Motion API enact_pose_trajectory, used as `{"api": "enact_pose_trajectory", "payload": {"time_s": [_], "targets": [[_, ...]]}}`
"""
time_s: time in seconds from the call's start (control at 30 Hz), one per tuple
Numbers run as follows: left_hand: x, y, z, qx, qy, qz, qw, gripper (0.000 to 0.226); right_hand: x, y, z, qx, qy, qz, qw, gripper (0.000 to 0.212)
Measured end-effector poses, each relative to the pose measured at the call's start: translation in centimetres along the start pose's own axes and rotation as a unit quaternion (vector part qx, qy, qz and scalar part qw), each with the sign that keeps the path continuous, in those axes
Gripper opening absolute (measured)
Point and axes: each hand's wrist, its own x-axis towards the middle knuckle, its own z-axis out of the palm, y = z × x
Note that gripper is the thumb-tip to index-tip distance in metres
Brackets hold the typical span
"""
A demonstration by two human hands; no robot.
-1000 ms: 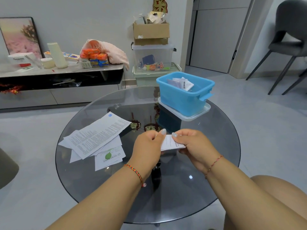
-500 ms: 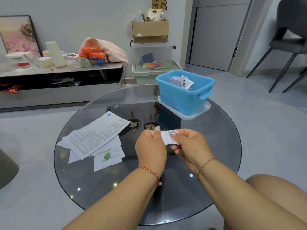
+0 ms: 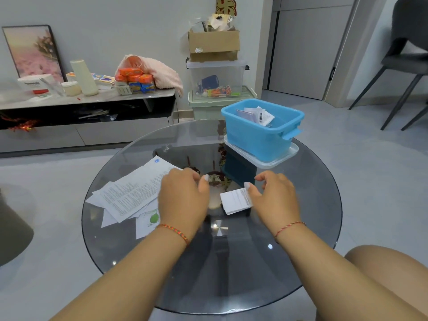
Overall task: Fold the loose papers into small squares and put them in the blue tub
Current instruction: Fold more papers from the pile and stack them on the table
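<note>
round glass table [image 3: 301, 228] | grey tiled floor [image 3: 370, 170] | low sideboard [image 3: 92, 100]

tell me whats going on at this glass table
A person is folding loose papers and putting them in the blue tub, which already holds a few. A small folded paper lies on the glass table, the right hand touching its edge with the thumb. The left hand hovers over the unfolded paper stack, holding nothing.

Slip [image 3: 235, 201]: folded, flat on tabletop [image 3: 301, 216], right hand [image 3: 273, 195] thumb touching its edge.
Left hand [image 3: 185, 193]: fingers loosely curled, holding nothing.
Tub [image 3: 259, 140]: holds folded papers [image 3: 257, 115].
Sheets [image 3: 129, 195]: loose pile, left.
</note>
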Motion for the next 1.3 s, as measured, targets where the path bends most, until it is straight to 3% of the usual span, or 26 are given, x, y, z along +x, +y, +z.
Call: {"api": "enact_pose_trajectory", "payload": {"time_s": [0.1,0.23,0.3,0.37,0.5,0.57,0.63,0.77,0.87,0.93,1.03,1.17,1.23,1.3], "targets": [[1.4,-3.8,-2.1,0.078,0.02,-0.025,0.996,0.027,-0.2,-0.5,-1.3,0.048,0.06,-0.001,0.997,0.031],[2.6,-7.4,-3.6,0.138,-0.072,-0.078,0.985,0.054,-1.0,-1.6,-2.7,0.127,0.118,-0.036,0.984,0.017],[2.9,-8.3,-3.4,0.117,-0.131,-0.093,0.98,0.062,-2.0,-2.1,-2.8,0.13,0.107,-0.084,0.982,0.011],[3.1,-8.8,-3.3,0.155,-0.156,-0.064,0.973,0.059,-3.1,-2.4,-2.6,0.106,0.037,-0.146,0.983,0.013],[3.4,-8.6,-3.2,0.261,-0.148,0.02,0.954,0.036,-6.2,-2.8,-1.4,-0.072,-0.192,-0.221,0.954,0.067],[3.6,-8.6,-3.1,0.289,-0.154,0.043,0.944,0.023,-6.9,-2.6,-0.8,-0.157,-0.243,-0.216,0.933,0.095],[3.6,-8.8,-3.1,0.303,-0.144,0.057,0.94,0.013,-6.6,-2.1,-0.4,-0.199,-0.258,-0.199,0.924,0.106],[3.7,-8.9,-3.9,0.176,-0.022,0.078,0.981,0.016,-5.2,-1.5,0.1,-0.227,-0.256,-0.186,0.921,0.106],[3.3,-7.2,-5.4,0.086,0.087,0.177,0.977,0.008,-4.5,-1.3,0.1,-0.23,-0.262,-0.186,0.919,0.104],[2.5,-5.6,-6.3,0.036,0.113,0.188,0.975,0.007,-4.4,-1.2,0.0,-0.225,-0.255,-0.19,0.921,0.102],[0.4,-3.7,-7.4,-0.039,0.114,0.201,0.972,0.009,-4.8,-1.4,-0.6,-0.169,-0.206,-0.199,0.943,0.097],[-3.6,-3.4,-7.8,-0.139,0.085,0.209,0.964,0.02,-4.9,-1.4,-2.6,0.069,-0.116,-0.131,0.982,0.107],[-5.4,-3.8,-7.6,-0.173,0.047,0.235,0.955,0.019,-5.0,-0.8,-3.6,0.17,-0.098,-0.149,0.969,0.088],[-6.9,-4.4,-7.3,-0.199,-0.006,0.261,0.945,0.021,-5.5,-0.1,-4.3,0.227,-0.092,-0.242,0.939,0.053]]}}
